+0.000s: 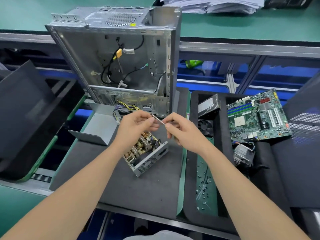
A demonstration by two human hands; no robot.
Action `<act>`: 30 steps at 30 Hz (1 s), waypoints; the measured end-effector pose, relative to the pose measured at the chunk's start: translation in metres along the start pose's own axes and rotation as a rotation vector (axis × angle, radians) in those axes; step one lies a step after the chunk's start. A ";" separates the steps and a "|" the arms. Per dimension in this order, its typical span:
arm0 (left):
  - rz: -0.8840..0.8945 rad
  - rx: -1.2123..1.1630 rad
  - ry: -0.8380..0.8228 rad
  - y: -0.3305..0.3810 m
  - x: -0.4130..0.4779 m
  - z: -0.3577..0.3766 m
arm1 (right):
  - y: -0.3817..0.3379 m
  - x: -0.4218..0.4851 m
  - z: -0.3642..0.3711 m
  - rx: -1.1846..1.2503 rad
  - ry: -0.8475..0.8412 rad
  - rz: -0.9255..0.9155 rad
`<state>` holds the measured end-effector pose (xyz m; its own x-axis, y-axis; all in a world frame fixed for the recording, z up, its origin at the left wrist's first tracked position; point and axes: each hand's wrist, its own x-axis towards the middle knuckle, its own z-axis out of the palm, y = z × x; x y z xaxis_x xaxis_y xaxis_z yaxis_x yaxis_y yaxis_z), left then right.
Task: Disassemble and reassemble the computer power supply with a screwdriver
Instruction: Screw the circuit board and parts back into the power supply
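Head view looks down on both hands raised together above a dark mat [121,170]. The left hand [136,125] pinches the far end of a slim metal screwdriver [157,119] between thumb and curled fingers. The right hand [183,134] pinches its near end the same way. Only the bare shaft shows between the two hands, tilted from far left to near right; I cannot tell where the handle is.

Just below the hands, the power supply [147,153] lies on the mat with its top off, its circuit board and components exposed and its perforated metal wall facing near right. Its bundle of coloured wires runs away toward the far side. The power supply cover [100,129], a bent grey sheet, sits on the mat to the left, apart from the supply.

Beyond both stands an open computer case [121,66], with loose cables hanging inside.

To the right, a black foam tray [223,135] holds a hard drive [209,105], a fan [206,127], a green motherboard [258,116] and a finned heatsink [243,155]. Small screws [205,186] are scattered in its near green compartment.
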<state>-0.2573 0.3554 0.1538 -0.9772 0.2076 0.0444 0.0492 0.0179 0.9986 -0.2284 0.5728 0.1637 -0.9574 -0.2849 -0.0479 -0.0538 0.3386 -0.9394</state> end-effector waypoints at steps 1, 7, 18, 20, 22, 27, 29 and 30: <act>-0.008 -0.038 -0.035 -0.002 0.001 -0.004 | -0.001 0.000 0.002 -0.011 0.007 -0.003; -0.016 -0.159 -0.150 -0.017 0.009 -0.033 | -0.008 0.004 0.016 -0.142 0.052 0.012; 0.001 -0.080 -0.366 -0.032 0.018 -0.078 | -0.023 0.008 0.046 -0.334 0.118 0.076; 0.019 -0.021 -0.397 -0.033 0.019 -0.083 | -0.025 0.007 0.049 -0.367 0.133 0.089; 0.062 0.073 -0.420 -0.034 0.020 -0.085 | -0.026 0.005 0.050 -0.416 0.152 0.100; 0.166 0.336 -0.471 -0.032 0.025 -0.084 | -0.032 0.002 0.047 -0.643 0.180 0.100; 0.166 0.348 -0.486 -0.030 0.025 -0.080 | -0.034 0.003 0.046 -0.709 0.184 0.073; 0.156 0.323 -0.477 -0.029 0.025 -0.077 | -0.033 0.003 0.046 -0.701 0.189 0.056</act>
<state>-0.2991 0.2847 0.1281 -0.7566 0.6465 0.0980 0.3183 0.2332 0.9188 -0.2165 0.5196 0.1792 -0.9933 -0.1116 0.0295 -0.1115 0.8613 -0.4957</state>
